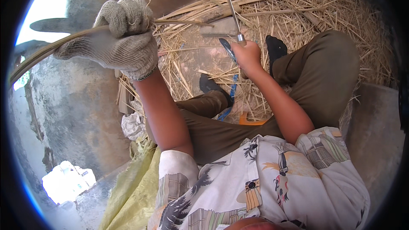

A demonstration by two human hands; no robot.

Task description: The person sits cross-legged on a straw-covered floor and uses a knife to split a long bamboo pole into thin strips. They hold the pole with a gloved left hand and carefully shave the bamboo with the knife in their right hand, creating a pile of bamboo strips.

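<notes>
Two hands show in my head view — one gloved, one bare. My left hand, in a knit glove, is raised and clenched around one long cane strip running out leftward. My right hand is fisted on one knife handle, its blade pointing up over the straw pile.

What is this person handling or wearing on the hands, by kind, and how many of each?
Knitted glove, on the left hand: 1
Long strip or cane, gripped by that hand: 1
Metal blade, held in the bare right hand: 1
Total: 3
</notes>
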